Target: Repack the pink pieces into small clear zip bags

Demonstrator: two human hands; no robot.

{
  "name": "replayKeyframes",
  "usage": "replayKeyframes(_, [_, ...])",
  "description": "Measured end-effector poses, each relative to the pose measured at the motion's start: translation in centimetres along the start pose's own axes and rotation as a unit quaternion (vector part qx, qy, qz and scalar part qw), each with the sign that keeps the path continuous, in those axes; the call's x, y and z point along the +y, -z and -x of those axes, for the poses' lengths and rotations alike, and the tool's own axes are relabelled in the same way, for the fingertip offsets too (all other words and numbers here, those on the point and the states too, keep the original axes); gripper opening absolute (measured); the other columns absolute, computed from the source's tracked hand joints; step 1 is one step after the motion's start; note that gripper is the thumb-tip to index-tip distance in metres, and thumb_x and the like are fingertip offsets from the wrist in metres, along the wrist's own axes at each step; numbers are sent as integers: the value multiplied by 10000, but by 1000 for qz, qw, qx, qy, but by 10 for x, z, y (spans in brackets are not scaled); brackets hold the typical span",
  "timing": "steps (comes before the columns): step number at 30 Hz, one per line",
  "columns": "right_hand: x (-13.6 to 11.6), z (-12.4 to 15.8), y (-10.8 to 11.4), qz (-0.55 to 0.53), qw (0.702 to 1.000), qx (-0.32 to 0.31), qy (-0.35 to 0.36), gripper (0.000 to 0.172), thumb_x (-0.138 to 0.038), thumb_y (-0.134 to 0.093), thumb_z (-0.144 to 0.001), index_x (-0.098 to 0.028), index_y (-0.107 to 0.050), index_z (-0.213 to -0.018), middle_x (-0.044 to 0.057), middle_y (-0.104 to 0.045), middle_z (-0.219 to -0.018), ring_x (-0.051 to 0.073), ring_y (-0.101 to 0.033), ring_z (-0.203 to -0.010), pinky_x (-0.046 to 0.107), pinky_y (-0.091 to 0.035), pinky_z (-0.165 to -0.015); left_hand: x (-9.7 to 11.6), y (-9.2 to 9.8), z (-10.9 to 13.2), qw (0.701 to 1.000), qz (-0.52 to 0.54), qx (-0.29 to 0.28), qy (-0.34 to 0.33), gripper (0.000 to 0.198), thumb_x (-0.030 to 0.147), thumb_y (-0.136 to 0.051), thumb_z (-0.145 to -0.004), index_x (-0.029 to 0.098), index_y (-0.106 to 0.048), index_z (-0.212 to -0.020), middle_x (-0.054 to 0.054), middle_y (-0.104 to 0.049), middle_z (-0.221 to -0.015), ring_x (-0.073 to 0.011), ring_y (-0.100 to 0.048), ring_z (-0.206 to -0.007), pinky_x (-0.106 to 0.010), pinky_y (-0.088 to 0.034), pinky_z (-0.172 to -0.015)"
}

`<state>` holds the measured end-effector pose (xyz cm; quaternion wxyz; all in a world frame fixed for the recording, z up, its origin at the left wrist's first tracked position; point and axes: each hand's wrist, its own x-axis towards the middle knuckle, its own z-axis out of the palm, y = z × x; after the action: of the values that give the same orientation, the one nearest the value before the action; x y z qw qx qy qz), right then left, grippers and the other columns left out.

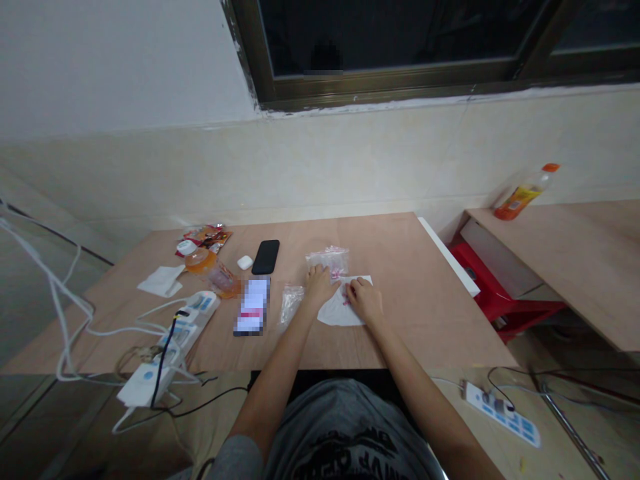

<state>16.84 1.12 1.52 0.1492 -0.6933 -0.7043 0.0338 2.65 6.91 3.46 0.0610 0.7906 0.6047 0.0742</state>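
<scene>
A white sheet of tissue paper (336,312) lies on the wooden table (410,293) in front of me. My left hand (319,281) rests on its left edge with the fingers curled down. My right hand (363,297) presses on the sheet's right part, fingers bent over small pink bits (345,301). What the fingers hold, if anything, is too small to see. A clear plastic bag with pink pieces (330,259) lies just beyond my hands. A second, crumpled clear bag (291,301) lies left of my left hand.
Two phones (265,257) (253,305), a white earbud case (245,262), snack wrappers (205,237), an orange-lidded cup (200,260), a napkin (161,280) and power strips with cables (170,347) fill the table's left. At right stand a red stool (500,293) and another desk with an orange bottle (525,192).
</scene>
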Motion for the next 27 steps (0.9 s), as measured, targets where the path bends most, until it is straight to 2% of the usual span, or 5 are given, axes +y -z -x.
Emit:
replayKeyframes(12, [3, 1, -5, -11, 1000, 20, 1, 313, -333, -352, -974, -185, -616, -893, 68, -638, -929, 149, -576, -831, 234, -319, -609, 7, 21, -1, 978, 177, 111, -27, 331, 353, -639, -793, 136, -643, -1043, -130, -593, -1190, -265, -524, -1133, -398, -385, -988])
replayKeyframes(15, [3, 1, -5, -14, 1000, 21, -7, 306, -337, -361, -969, -184, -615, -891, 67, -637, -921, 145, -576, -806, 235, -320, -608, 7, 31, 1, 929, 313, 196, -21, 238, 272, -654, -778, 156, -675, -985, -103, -643, -1092, -220, -585, -1053, -366, -432, -959])
replayKeyframes(19, [5, 1, -8, -31, 999, 39, -9, 327, -350, -357, -966, -186, -617, -855, 61, -640, -883, 140, -573, -770, 233, -313, -600, 7, 46, 12, 827, 483, 289, 9, 126, 220, -612, -785, 166, -687, -870, -67, -680, -933, -170, -635, -911, -313, -497, -861])
replayKeyframes(23, [9, 2, -11, -96, 992, 77, -19, 357, -397, -369, -949, -185, -616, -803, 59, -645, -845, 140, -571, -728, 229, -309, -581, 7, 58, 28, 751, 611, 242, 61, 142, 253, -657, -739, 150, -658, -836, -50, -686, -820, -135, -642, -716, -238, -516, -663])
replayKeyframes(27, [10, 0, -5, -301, 947, 99, -55, 465, -550, -368, -908, -179, -631, -808, 27, -598, -681, 129, -536, -593, 226, -349, -548, 5, 65, 43, 719, 661, 203, 73, 252, 248, -727, -651, 151, -633, -864, -43, -682, -814, -125, -641, -700, -215, -513, -621])
